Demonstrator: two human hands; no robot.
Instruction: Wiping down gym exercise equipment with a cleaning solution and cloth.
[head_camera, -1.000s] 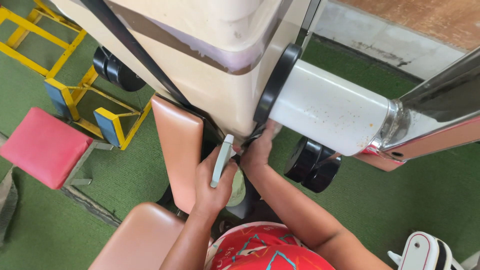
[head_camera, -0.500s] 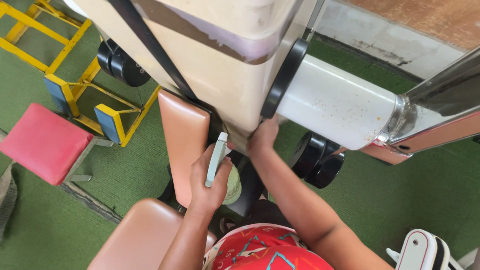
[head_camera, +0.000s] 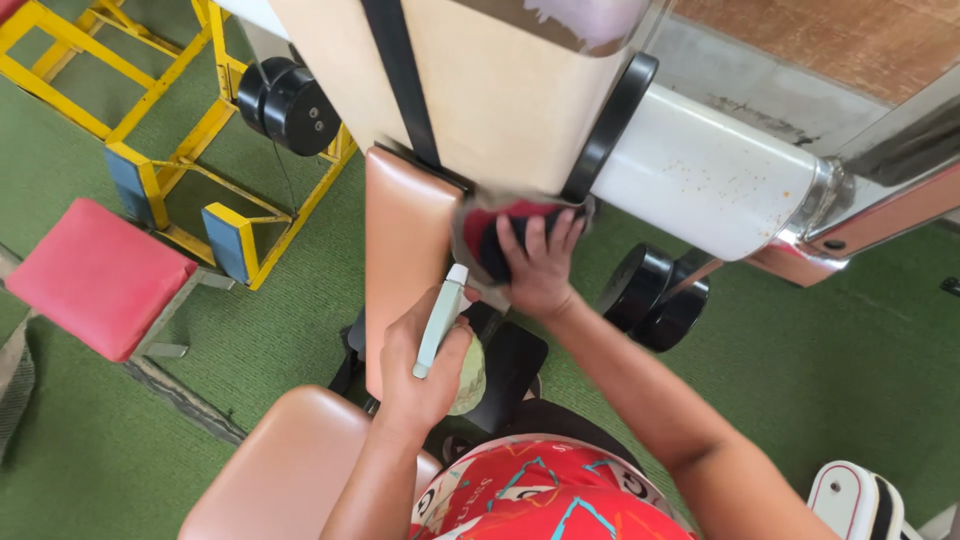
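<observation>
Your left hand (head_camera: 420, 365) is clenched round a pale spray bottle (head_camera: 442, 318), just below the tan pad (head_camera: 405, 245). Your right hand (head_camera: 540, 265) presses a red-and-dark cloth (head_camera: 490, 235) with fingers spread flat, right of the pad, under the cream machine housing (head_camera: 500, 90). Risks, as I judge them: the cloth isn't gripped, only pressed, so it could slip and drop. Knuckles sit close under the housing edge and could scrape. The nozzle points toward the right hand, so a stray squeeze would wet it.
</observation>
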